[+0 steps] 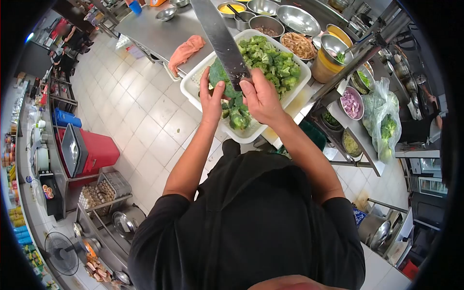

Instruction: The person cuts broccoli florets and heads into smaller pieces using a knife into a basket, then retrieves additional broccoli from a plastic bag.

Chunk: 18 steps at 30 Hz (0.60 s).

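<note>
My right hand [263, 99] is closed around the handle of a large wide-bladed kitchen knife [220, 41], its blade pointing up and away from me. Close on its left, my left hand [211, 99] grips a green broccoli head [218, 73], partly covered by the blade and my fingers. Both hands are over a white plastic basket [186, 89]. Cut broccoli florets [275, 63] are heaped in its far right part, and another broccoli piece [239, 119] shows near its front edge. Whether the blade touches the broccoli, I cannot tell.
An orange cloth [187, 52] lies on the steel table [145, 26] at left. Several metal bowls [298, 19] stand behind the basket. To the right are a bowl of chopped purple onion [351, 104] and a plastic bag of broccoli [384, 116]. A red bin [99, 150] stands left.
</note>
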Available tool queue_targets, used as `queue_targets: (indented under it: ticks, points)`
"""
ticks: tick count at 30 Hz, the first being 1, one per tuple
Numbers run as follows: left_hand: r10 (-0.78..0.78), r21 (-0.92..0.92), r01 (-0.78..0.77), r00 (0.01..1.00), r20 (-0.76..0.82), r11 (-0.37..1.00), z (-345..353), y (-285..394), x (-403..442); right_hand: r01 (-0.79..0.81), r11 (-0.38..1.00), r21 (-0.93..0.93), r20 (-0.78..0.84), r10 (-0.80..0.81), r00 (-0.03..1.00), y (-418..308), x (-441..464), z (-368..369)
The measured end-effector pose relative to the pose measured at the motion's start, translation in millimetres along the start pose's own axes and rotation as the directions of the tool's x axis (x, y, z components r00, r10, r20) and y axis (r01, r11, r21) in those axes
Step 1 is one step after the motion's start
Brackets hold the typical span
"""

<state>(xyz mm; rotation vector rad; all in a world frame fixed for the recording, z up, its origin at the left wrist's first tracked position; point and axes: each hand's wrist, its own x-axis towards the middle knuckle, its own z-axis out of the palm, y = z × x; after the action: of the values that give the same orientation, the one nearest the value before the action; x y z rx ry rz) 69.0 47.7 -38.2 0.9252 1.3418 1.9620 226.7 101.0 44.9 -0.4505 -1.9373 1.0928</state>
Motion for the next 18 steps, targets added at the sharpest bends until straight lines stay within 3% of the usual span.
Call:
queue_targets:
  ticks: [4,8,14,18]
  points:
    - [0.002,-0.016,-0.002,1.000,-0.026,1.000,-6,3,1,-0.278,0.952,-0.126,-0.045,0.274,0.961,18,-19,-5]
    - [-0.075,-0.121,0.069,0.996,-0.045,0.990,-20,-4,0,-0.327,0.942,-0.068,-0.075,0.322,0.944,16,-42,-12]
    - [-0.206,-0.251,0.214,0.977,0.059,0.944,-5,15,-10,0.076,0.970,-0.230,-0.128,-0.107,0.986,27,-5,12]
    - [-0.220,-0.358,0.233,0.972,0.078,0.904,1,18,-15,0.171,0.904,-0.392,-0.084,-0.220,0.972,38,4,19]
